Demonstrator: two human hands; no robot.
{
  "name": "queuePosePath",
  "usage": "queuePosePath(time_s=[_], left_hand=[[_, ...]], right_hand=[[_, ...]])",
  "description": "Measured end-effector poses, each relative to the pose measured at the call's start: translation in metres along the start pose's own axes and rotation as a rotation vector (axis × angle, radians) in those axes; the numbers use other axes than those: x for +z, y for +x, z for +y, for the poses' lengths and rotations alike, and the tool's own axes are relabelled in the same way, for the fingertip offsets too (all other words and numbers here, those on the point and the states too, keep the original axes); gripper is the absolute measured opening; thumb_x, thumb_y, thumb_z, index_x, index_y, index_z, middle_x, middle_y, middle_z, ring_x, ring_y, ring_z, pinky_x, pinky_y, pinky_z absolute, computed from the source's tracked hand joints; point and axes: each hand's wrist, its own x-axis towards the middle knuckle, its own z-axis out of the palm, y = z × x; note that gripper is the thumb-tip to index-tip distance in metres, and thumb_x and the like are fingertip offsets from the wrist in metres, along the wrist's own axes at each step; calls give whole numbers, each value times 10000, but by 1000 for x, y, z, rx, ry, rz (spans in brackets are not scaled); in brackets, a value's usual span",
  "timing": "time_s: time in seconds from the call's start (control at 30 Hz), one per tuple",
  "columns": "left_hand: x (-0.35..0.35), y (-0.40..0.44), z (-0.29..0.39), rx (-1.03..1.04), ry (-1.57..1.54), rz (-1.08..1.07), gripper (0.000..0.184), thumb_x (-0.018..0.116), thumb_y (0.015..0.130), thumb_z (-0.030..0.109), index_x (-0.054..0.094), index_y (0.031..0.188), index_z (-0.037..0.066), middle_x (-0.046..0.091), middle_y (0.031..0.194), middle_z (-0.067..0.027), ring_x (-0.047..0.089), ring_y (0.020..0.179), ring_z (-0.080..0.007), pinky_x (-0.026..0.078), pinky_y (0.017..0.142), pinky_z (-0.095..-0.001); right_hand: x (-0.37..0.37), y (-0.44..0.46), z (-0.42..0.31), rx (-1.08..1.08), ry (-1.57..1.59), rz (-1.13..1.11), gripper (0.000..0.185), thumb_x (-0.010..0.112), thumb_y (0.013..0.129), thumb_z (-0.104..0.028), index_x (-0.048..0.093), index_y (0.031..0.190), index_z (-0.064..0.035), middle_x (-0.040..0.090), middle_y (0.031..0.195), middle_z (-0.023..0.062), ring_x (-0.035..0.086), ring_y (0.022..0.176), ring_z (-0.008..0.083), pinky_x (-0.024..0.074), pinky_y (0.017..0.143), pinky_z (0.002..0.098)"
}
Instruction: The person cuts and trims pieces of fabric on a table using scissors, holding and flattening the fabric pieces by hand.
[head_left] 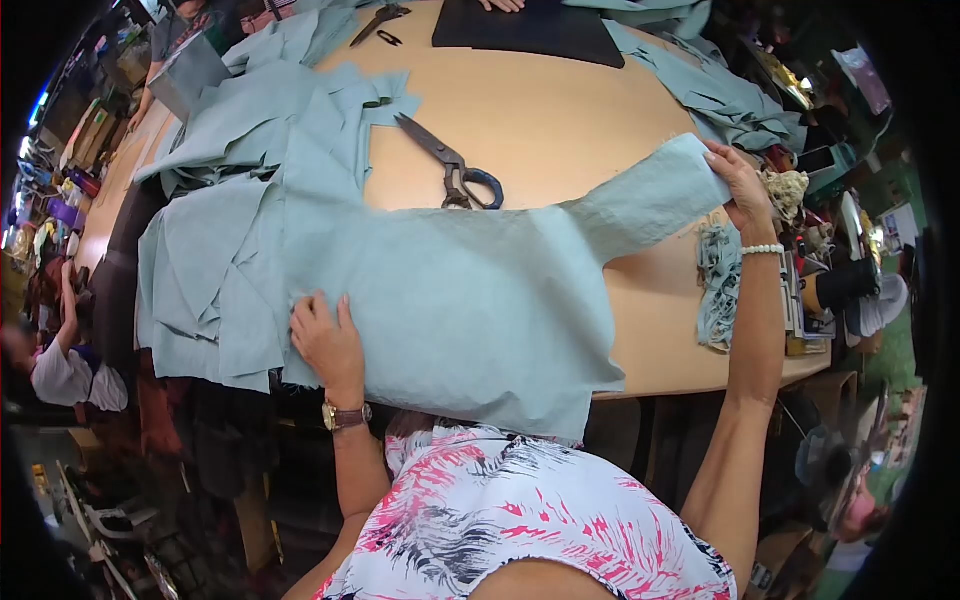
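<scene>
A pale blue-green fabric piece (470, 300) lies spread over the table in front of me, its lower edge hanging over the near side. My left hand (328, 335) rests on its left part, fingers spread. With my right hand (740, 185) I pinch the end of a narrow strip of this cloth, which stretches up and to the right. Just beyond the fabric's far edge lies a large pair of dark scissors (452, 168), blades pointing up and left. Layered blue-green fabric pieces (215, 270) are heaped by my left hand.
Another pair of scissors (378, 22) and small thread snips (390, 38) lie at the back of the wooden table (500, 100). A dark flat mat (530, 35) has another person's hand (500, 5) on it. Fabric scraps (720, 285) hang at the right edge.
</scene>
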Motion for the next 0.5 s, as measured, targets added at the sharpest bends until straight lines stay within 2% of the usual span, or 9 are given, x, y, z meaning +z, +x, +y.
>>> queuePosePath(time_s=[0.07,0.17,0.27,0.33,0.4,0.43,0.5], left_hand=[[0,1,0,-54,-35,-197,171,557,824,153,527,919,14,501,846,-98,487,823,-279,394,718,-409],[4,6,-6,-15,-143,-241,120,546,825,125,512,870,19,494,832,-117,486,810,-290,403,700,-394],[14,23,-17,138,-209,-83,77,517,851,109,494,832,38,508,754,-115,515,683,-296,423,584,-381],[0,59,-27,104,-218,-92,99,480,896,137,518,934,55,558,718,-135,545,565,-305,418,475,-368],[-5,113,-50,391,-10,50,80,477,898,136,503,868,67,528,613,-74,515,440,-246,403,391,-335],[-9,138,-61,512,63,54,76,478,889,128,514,931,75,542,662,-72,536,475,-213,423,410,-314],[-5,189,-88,795,107,54,207,481,836,96,491,1041,66,534,789,-63,562,578,-182,446,464,-305]], right_hand=[[-4,3,10,2,-12,-20,447,597,816,-212,455,1177,9,554,1040,78,542,895,121,472,723,243],[-4,2,19,29,7,9,445,598,815,-185,448,1181,18,555,1037,79,544,889,118,473,715,243],[-2,-8,22,40,63,14,430,598,813,-148,449,1177,23,558,1029,82,545,893,124,479,713,250],[-7,-16,28,18,46,40,425,599,810,-133,448,1175,25,562,1013,78,551,875,124,477,714,240],[6,-35,28,-30,88,99,420,598,810,-105,443,1176,29,568,991,77,560,829,114,470,716,210],[14,-46,32,-84,60,68,416,597,806,-88,445,1174,32,569,991,83,560,823,114,466,721,210],[29,-64,52,-194,0,9,410,595,798,-56,448,1169,37,573,992,94,558,811,115,459,730,211]])
